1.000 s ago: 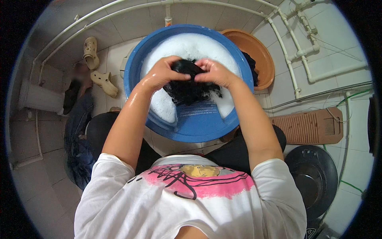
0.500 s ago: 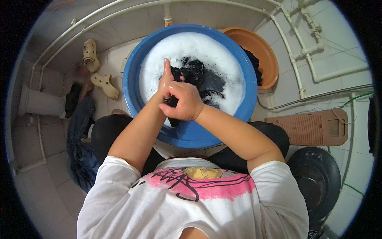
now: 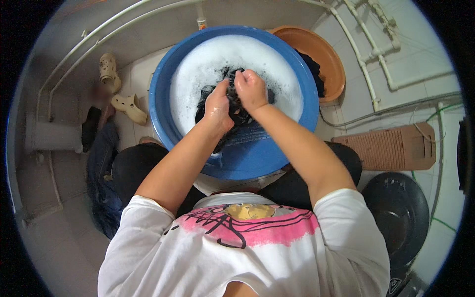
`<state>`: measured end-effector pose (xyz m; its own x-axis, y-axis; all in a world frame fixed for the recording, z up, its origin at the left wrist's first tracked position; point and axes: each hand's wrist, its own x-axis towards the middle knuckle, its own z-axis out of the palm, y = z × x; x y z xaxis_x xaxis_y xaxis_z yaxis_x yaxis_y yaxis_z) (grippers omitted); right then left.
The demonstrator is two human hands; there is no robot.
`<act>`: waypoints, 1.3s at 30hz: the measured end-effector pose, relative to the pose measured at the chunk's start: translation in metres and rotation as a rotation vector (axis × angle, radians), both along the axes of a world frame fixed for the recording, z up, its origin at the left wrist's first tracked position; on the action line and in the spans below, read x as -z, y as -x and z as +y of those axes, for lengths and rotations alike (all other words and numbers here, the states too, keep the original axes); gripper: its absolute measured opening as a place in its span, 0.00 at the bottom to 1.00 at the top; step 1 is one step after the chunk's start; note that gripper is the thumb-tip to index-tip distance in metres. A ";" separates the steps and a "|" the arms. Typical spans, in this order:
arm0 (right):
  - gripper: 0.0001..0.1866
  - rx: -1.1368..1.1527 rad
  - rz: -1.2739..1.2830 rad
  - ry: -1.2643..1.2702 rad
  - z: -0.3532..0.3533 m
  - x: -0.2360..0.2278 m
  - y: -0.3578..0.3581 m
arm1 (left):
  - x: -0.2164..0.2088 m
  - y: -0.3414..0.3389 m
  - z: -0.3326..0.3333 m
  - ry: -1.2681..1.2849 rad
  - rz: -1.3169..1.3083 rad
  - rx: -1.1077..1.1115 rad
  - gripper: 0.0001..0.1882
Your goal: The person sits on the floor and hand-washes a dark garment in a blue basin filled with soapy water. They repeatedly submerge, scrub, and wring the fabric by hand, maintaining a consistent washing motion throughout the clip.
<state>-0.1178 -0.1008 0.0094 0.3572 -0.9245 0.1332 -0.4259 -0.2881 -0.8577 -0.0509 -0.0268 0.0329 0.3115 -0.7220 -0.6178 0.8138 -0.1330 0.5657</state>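
Observation:
A wet black cloth garment [image 3: 239, 117] is bunched in a large blue basin [image 3: 159, 101] of white suds [image 3: 237, 49]. My left hand [image 3: 217, 108] grips its left side, thumb pointing up and away from me; the fingers are mostly hidden in the folds. On the other side, my right hand [image 3: 251, 91] is closed in a fist on the upper part of the cloth. The two hands are close together but apart. Below the garment shows a ridged slope [image 3: 255, 137] on the basin's near inner wall. How far the cloth reaches under the foam is hidden.
An orange basin [image 3: 336, 74] with dark cloth stands behind at the right. A brown washboard [image 3: 391, 147] and a black basin [image 3: 400, 218] lie to my right. Cream clogs [image 3: 129, 109] and blue jeans [image 3: 103, 173] are at left. White pipes [image 3: 366, 69] run along the walls.
My right hand has moved away from me and to the right, off my left hand. My left hand has come slightly nearer. The garment is now spread lower between them, and the ridged slope shows.

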 end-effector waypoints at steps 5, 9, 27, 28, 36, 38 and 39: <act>0.19 -0.077 -0.172 0.033 -0.024 -0.010 -0.001 | -0.035 -0.022 0.006 0.011 -0.205 0.471 0.15; 0.21 -0.306 -0.222 -0.261 -0.051 -0.003 0.019 | -0.017 -0.052 -0.004 0.207 -0.173 0.381 0.07; 0.14 -0.608 -0.193 0.359 0.068 -0.043 -0.005 | 0.035 -0.054 0.002 0.313 0.377 0.316 0.17; 0.11 -0.511 -0.140 0.396 0.063 -0.037 -0.005 | 0.046 -0.048 0.000 0.350 0.370 0.259 0.16; 0.13 -0.282 -0.181 0.392 0.044 -0.014 -0.006 | 0.086 -0.020 0.004 0.473 0.095 0.072 0.15; 0.10 -0.311 -0.085 0.209 0.061 0.013 -0.010 | 0.069 -0.014 0.015 0.481 0.083 0.054 0.17; 0.11 -0.323 -0.054 0.213 0.057 -0.004 -0.011 | 0.056 -0.008 0.019 0.385 0.097 0.011 0.18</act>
<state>-0.1065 -0.0440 0.0134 0.6125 -0.7154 0.3363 -0.2402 -0.5737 -0.7831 -0.0425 -0.0075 -0.0235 0.2558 -0.9097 -0.3271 0.8657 0.0649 0.4964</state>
